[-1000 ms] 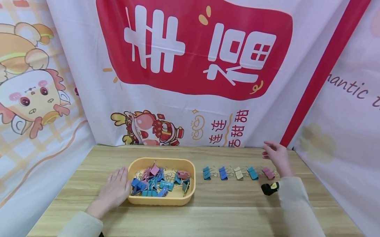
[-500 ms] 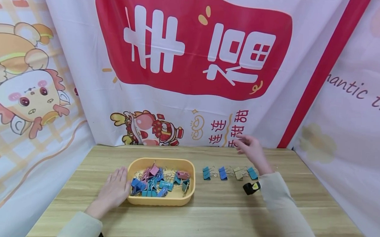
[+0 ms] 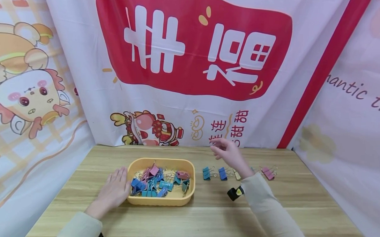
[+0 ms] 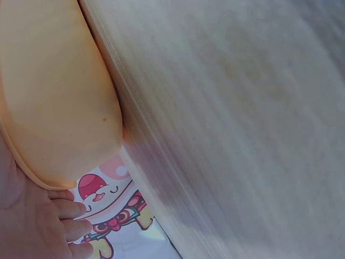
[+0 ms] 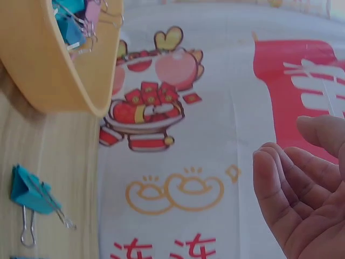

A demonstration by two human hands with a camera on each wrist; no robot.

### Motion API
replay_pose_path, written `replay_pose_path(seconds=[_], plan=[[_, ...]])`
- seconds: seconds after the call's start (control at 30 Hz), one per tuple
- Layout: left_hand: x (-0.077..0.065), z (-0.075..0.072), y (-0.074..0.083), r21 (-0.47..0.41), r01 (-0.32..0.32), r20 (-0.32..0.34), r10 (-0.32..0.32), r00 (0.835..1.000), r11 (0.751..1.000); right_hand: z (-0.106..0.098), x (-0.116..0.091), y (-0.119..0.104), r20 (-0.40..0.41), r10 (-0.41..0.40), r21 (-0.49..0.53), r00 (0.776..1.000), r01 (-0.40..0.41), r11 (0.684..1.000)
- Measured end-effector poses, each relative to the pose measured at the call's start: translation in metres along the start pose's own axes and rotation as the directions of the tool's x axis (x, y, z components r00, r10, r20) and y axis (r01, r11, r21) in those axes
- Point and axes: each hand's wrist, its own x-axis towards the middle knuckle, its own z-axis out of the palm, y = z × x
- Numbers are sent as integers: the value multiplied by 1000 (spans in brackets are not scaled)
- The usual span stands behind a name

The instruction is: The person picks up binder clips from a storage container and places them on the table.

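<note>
A yellow bin (image 3: 162,201) holds a jumble of binder clips (image 3: 166,185) in blue, teal and pink. My left hand (image 3: 113,187) rests with straight fingers against the bin's left side, which the left wrist view shows close up. Above the table, right of the bin, hovers my right hand (image 3: 231,154), its fingers loosely bent and nothing between them in the right wrist view. Below it runs a row of binder clips: a teal clip (image 3: 206,173), a blue clip (image 3: 223,173), a cream clip (image 3: 237,175) partly behind the forearm, another mostly hidden, and a pink clip (image 3: 268,173).
The wooden table (image 3: 173,226) meets a white printed cloth (image 3: 190,101) along its back edge. Printed cloths also hang at the left and right sides. A black wrist strap piece (image 3: 235,193) juts from the right sleeve.
My right hand has travelled left from above the pink clip toward the bin, uncovering that clip and hiding part of the row. The left hand and bin stay put.
</note>
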Motion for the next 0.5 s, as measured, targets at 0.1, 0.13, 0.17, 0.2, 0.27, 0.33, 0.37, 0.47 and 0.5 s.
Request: replay_pose_path(seconds=[0.1,0.13,0.17,0.2,0.27,0.33,0.37,0.47,0.5], plan=[[0,0,0,2,1,0,-1,1000,1000,12,-1,-4,36,-12,-10,999,13,1000],[0,0,0,3,1,1,-1,1000,1000,16,-2,-6,50,-21,-14,999,21,1000],[0,0,0,3,1,1,-1,1000,1000,20,-2,-7,64,-32,-20,997,33,999],[0,0,0,4,1,2,-1,1000,1000,24,-3,-8,78,-41,-19,996,43,999],[0,0,0,4,0,3,0,1000,1000,31,-5,-10,104,-57,-25,993,60,998],[0,-1,0,1,-1,1,1,1000,1000,38,-6,-12,135,-76,-28,988,80,996],[0,-1,0,0,-2,-1,2,1000,1000,42,-6,-13,148,-79,-29,986,85,996],[-1,-1,0,-3,-6,-6,6,1000,1000,52,-9,-16,195,-91,-22,977,97,995],[-1,-1,0,-4,-7,-7,7,1000,1000,55,-10,-17,209,-94,-21,973,101,995]])
